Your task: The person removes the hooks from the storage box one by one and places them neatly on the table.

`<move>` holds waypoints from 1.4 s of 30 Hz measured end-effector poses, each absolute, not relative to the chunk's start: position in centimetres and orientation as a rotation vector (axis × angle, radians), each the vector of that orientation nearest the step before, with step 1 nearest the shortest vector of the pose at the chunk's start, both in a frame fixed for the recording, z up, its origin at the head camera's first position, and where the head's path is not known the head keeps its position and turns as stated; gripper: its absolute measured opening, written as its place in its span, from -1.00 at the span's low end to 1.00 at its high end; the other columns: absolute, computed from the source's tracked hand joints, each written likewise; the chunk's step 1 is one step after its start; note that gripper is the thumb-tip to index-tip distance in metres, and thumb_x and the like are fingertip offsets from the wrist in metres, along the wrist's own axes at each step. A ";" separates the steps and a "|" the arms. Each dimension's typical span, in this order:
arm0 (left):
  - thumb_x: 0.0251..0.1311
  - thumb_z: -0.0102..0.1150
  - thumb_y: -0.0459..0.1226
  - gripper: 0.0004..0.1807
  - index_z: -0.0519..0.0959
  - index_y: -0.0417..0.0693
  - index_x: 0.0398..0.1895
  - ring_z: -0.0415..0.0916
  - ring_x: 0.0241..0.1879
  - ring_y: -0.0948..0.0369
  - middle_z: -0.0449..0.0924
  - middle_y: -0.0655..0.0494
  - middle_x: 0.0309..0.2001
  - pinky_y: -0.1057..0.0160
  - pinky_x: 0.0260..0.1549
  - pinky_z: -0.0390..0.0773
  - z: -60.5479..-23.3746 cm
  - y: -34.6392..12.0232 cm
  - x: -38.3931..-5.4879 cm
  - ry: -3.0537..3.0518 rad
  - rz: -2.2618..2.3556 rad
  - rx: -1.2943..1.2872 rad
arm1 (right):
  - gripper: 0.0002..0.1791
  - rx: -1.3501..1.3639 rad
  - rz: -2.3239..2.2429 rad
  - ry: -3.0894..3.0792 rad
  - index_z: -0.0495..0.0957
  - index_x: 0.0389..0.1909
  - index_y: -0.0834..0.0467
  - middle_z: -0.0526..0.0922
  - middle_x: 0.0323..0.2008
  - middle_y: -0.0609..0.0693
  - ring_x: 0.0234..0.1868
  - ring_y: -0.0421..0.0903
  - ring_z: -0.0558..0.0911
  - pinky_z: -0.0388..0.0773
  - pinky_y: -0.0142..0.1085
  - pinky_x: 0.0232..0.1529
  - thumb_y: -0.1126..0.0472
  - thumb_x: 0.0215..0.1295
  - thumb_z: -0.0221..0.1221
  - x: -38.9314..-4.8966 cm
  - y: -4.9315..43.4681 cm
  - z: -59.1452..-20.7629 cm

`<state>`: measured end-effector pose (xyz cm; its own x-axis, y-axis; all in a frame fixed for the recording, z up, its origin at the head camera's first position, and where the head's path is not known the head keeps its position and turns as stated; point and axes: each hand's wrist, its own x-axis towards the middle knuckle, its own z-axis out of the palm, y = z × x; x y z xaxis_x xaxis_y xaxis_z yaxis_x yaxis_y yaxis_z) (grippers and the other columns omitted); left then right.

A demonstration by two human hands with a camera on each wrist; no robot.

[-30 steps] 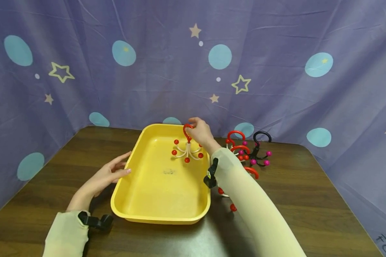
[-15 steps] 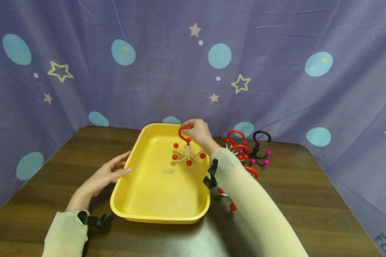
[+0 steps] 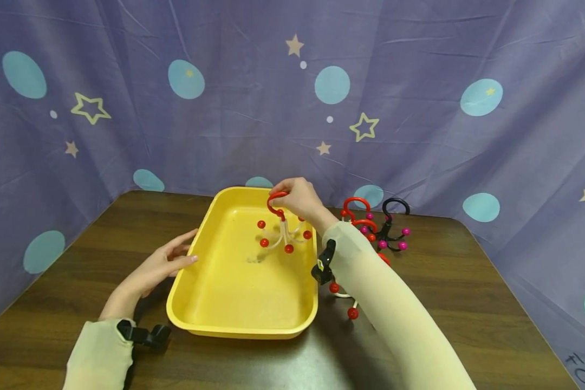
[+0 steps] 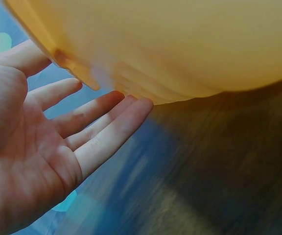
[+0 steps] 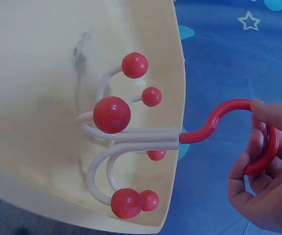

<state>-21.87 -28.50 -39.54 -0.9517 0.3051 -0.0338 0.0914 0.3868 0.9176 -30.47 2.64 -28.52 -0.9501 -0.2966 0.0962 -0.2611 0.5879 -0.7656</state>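
My right hand (image 3: 299, 200) grips the red curved hook of a multi-prong hanger (image 3: 284, 230). The hanger has several white curved prongs tipped with red balls (image 5: 112, 114). It hangs over the far right part of a yellow plastic tray (image 3: 244, 330), prongs downward. In the right wrist view, the thumb and fingers of the right hand (image 5: 273, 161) curl round the hook. At the tray's left side is my left hand (image 3: 163, 264), its thumb over the rim. The left wrist view shows the left hand's (image 4: 48, 132) fingers loosely extended, fingertips right at the tray's outer wall (image 4: 180, 49).
Right of the tray, more hangers with red hooks (image 3: 357, 201) lie on the wooden table (image 3: 448, 303), partly behind my right sleeve (image 3: 395, 303). Beside them is a black hanger with pink balls (image 3: 390, 230). A purple patterned curtain (image 3: 253, 135) stands behind the table.
My right hand has shifted slightly left with the hanger, which has turned and tilted a little. My left hand and the tray have stayed in place.
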 end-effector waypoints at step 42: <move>0.27 0.00 -0.19 -0.29 -0.06 0.01 0.42 0.52 -0.17 0.25 0.26 -0.32 0.13 0.17 -0.24 0.55 -39.8 -28.5 -22.1 2.411 1.641 0.374 | -0.78 -0.619 -1.721 2.618 0.59 -0.19 0.17 0.66 -0.38 -0.03 -0.30 -0.07 0.53 0.45 -0.29 -0.26 0.22 0.12 0.24 -28.8 9.2 -22.2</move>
